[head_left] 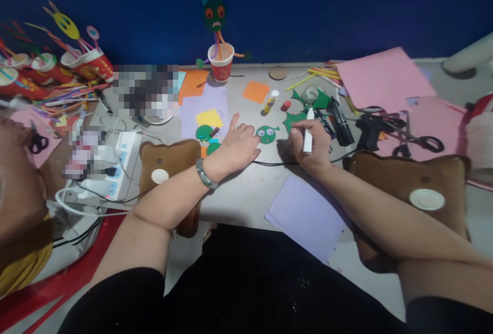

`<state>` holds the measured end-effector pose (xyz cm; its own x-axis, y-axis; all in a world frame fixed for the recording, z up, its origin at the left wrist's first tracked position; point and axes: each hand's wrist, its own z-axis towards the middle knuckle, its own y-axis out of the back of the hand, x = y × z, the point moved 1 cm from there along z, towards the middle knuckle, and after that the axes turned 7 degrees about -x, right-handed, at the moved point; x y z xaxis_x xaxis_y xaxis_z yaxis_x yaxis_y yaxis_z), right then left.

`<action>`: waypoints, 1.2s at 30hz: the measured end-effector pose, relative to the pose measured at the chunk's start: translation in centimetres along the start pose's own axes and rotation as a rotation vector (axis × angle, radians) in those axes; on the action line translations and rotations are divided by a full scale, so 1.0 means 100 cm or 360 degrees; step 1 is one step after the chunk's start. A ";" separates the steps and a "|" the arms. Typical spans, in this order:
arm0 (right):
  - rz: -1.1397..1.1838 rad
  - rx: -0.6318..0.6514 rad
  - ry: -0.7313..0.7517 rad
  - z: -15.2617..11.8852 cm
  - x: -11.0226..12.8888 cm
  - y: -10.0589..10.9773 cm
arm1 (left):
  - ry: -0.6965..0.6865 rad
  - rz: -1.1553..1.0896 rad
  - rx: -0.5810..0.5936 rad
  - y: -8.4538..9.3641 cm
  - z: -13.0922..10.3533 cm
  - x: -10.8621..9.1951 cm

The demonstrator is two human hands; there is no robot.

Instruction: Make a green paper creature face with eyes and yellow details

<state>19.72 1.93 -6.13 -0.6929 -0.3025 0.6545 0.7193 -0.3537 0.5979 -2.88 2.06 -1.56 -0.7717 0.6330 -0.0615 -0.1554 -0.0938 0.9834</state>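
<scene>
A small round green paper face (266,135) with large white eyes and a pointed tab lies flat on the table. My left hand (238,145), with a bangle at its wrist, rests palm down just left of it, fingers loosely apart and fingertips at or near its edge. Further right, my right hand (313,144) is closed around a white marker (307,141). A white tip or cap shows above that hand; which one I cannot make out. Green paper discs (204,132) and a yellow paper piece (209,117) lie beside my left hand.
A glue stick (270,103), its red cap (286,104) and green scraps (296,117) lie beyond my hands. Scissors (416,138) and a glue gun (370,131) are at right. A cup with a paper figure (221,67) stands behind; a power strip (124,164) and another person's arm (19,180) are left.
</scene>
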 end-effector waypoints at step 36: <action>-0.1633 0.1452 0.0283 0.032 0.035 0.052 | -0.0162 0.0065 0.0475 0.027 -0.004 0.009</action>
<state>21.22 1.80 0.77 -0.8741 -0.3940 -0.2841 -0.3809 0.1931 0.9042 -4.29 2.08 0.94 -0.7053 0.7086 -0.0181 0.0740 0.0990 0.9923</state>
